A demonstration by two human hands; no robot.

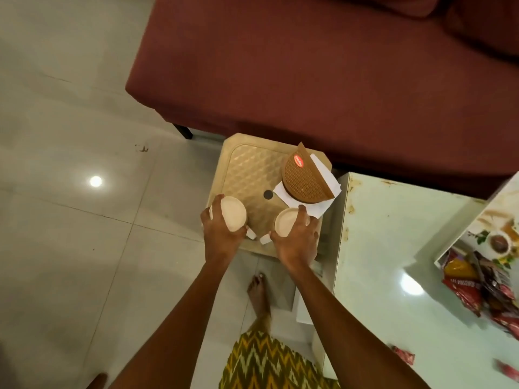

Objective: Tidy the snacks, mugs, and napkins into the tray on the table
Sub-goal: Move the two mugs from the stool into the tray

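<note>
A pale tiled floor [70, 136] runs under a maroon sofa [309, 66]. In front of the sofa stands a beige plastic stool [252, 169] with a quilted pattern on its top. A glossy pale bench [379, 234] stands just to its right.

A red oval label with white script sits on the brown half-round napkin holder [307, 178], too small to read. The white letters on the red snack packets [477, 282] are blurred.

Two cream mugs are over the near edge of the stool, their white handles turned toward each other. The left hand [222, 234] curls round the left mug [233, 213], and the right hand [297, 240] curls round the right mug [286, 224]. I cannot tell whether the mugs rest on the stool.

One holder stands on the stool's far right corner, with white napkins [323, 169] under it. One tray [500, 209], printed with a cup and leaves, lies at the bench's far right. The packets are heaped at its near end. Two loose red wrappers [403, 356] lie nearer on the bench.
</note>
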